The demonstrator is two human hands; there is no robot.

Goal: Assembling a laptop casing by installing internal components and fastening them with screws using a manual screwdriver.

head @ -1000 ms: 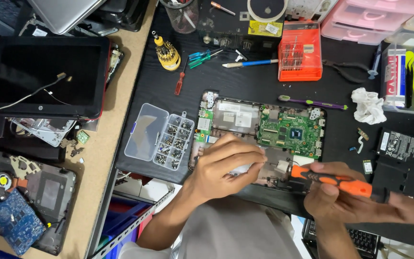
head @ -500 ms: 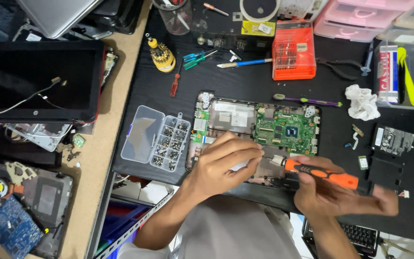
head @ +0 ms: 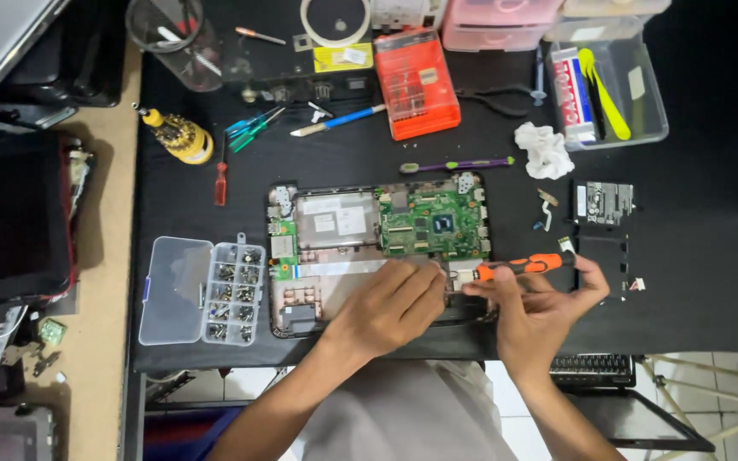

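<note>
- Since the earlier frame, the right hand [head: 533, 312] has brought the orange-handled screwdriver [head: 518, 265] lower, its grip closed round the handle.
- The left hand [head: 389, 307] lies flat, holding nothing, steadying the opened laptop base with its green circuit board [head: 369, 248] on the black desk [head: 694, 256].

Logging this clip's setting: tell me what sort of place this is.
Most likely an electronics repair bench: an opened laptop with its green circuit board bare, a clear screw organiser, and an orange screwdriver in the right hand.

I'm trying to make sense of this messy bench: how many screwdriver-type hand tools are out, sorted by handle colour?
Orange, held in the right hand: 1, the orange screwdriver
Yellow: 1, the yellow driver
Red: 1, the small red screwdriver
Purple: 1, the purple tool
Blue: 1, the blue tool
Total: 5
</note>
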